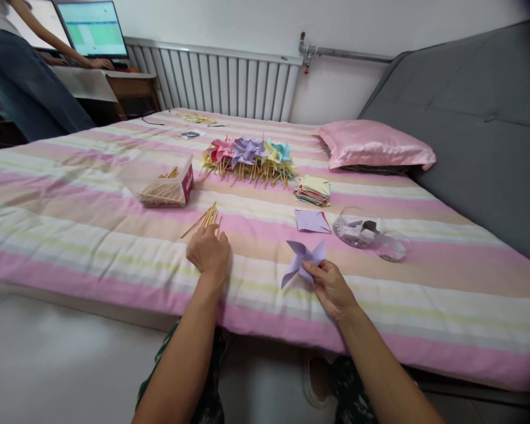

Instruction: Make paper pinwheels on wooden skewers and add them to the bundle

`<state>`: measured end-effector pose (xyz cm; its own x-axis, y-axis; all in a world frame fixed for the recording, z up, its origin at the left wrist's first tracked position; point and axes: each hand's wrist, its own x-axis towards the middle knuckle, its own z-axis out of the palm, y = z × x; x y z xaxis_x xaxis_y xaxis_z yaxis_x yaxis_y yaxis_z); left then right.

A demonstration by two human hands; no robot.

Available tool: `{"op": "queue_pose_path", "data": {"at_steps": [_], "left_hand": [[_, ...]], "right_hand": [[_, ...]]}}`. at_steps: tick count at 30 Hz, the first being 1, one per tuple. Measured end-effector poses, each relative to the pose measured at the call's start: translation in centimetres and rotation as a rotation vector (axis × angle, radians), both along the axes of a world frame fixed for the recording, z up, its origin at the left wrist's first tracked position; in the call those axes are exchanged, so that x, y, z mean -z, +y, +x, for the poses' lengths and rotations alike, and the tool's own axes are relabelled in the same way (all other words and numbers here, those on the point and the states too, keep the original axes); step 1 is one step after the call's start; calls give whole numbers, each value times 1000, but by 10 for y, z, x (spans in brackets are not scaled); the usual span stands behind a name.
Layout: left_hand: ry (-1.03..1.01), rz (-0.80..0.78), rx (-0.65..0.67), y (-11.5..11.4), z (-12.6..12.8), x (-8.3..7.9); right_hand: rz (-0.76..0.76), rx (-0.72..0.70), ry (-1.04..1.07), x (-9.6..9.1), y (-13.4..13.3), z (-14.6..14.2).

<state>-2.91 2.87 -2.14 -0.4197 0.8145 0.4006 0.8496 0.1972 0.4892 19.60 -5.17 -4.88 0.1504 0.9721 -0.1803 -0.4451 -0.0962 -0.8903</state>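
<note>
My right hand (333, 288) pinches a lilac paper pinwheel (302, 262) at its centre, just above the front of the bed. Its four-bladed shape has no stick that I can see. Further left, my left hand (208, 250) rests over a small bunch of wooden sticks (209, 215), fingers curled down with a stick between thumb and forefinger; the fingertips are partly hidden. Beyond the pinwheel lies a flat lilac paper square (311, 221) with cut corners. A stack of coloured paper squares (313, 189) sits behind that.
A clear plastic box (163, 182) holds more sticks. Several finished pinwheels (249, 154) lie heaped behind. On the right are a round clear container (355, 229) with small pieces, its lid (392, 246) and a pink pillow (375, 144). Another person (22, 76) stands by monitors at back left.
</note>
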Motion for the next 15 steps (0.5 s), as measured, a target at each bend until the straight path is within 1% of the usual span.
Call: {"op": "queue_pose_path", "data": {"at_steps": [3, 4, 6, 9, 11, 13, 15], "left_hand": [[57, -231, -62, 7, -1, -3], [47, -284, -84, 9, -1, -4], [21, -327, -120, 13, 0, -6], [-3, -336, -136, 14, 2, -6], [15, -321, -111, 10, 5, -5], [54, -254, -51, 4, 9, -1], [83, -147, 48, -4, 13, 4]], "right_hand": [[-4, -4, 0, 0, -1, 0], [-8, -2, 8, 0, -1, 0], [-13, -3, 29, 0, -1, 1], [-18, -11, 44, 0, 0, 1], [-23, -17, 52, -1, 0, 1], [-26, -21, 71, -3, 0, 0], [-25, -21, 100, -4, 0, 1]]}}
